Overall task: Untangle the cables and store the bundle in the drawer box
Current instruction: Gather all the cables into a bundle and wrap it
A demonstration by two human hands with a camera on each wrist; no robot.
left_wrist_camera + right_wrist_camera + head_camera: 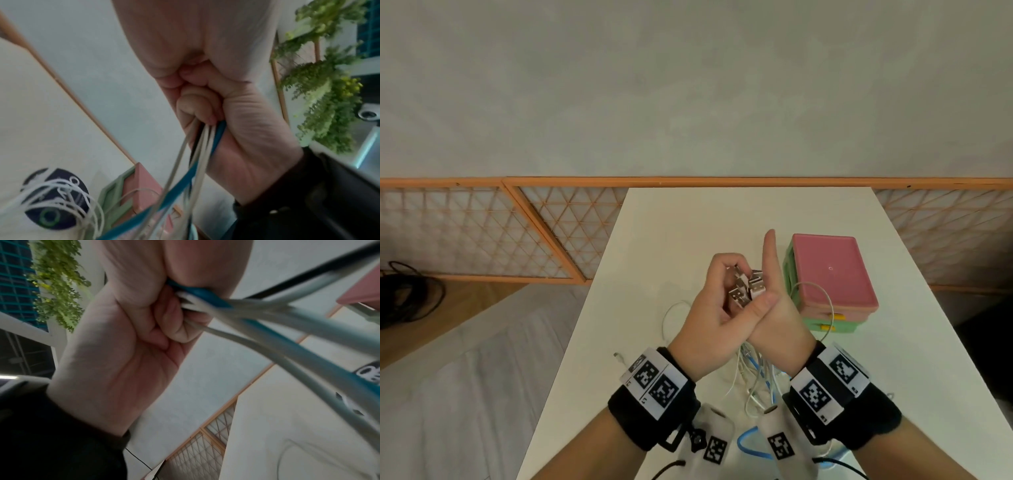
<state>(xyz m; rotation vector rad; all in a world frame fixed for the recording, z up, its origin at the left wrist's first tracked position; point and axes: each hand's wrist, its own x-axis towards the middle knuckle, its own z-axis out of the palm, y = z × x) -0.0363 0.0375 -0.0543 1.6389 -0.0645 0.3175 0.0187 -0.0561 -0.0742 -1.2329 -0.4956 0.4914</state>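
Observation:
Both hands meet above the white table and hold one bundle of cables. My left hand curls round the cluster of silver USB plugs at the bundle's top. My right hand presses its thumb on the plugs, index finger pointing up, and its lower fingers curl on the cords. White and blue cords hang down between my wrists to the table. In the left wrist view my fingers clamp the cords. The drawer box, pink-topped in a green frame, stands just right of the hands with its drawers pushed in.
One thin white cable loop arcs over the box's front left corner, another lies left of the hands. A wooden lattice screen runs behind the table. Black cords lie on the floor at far left.

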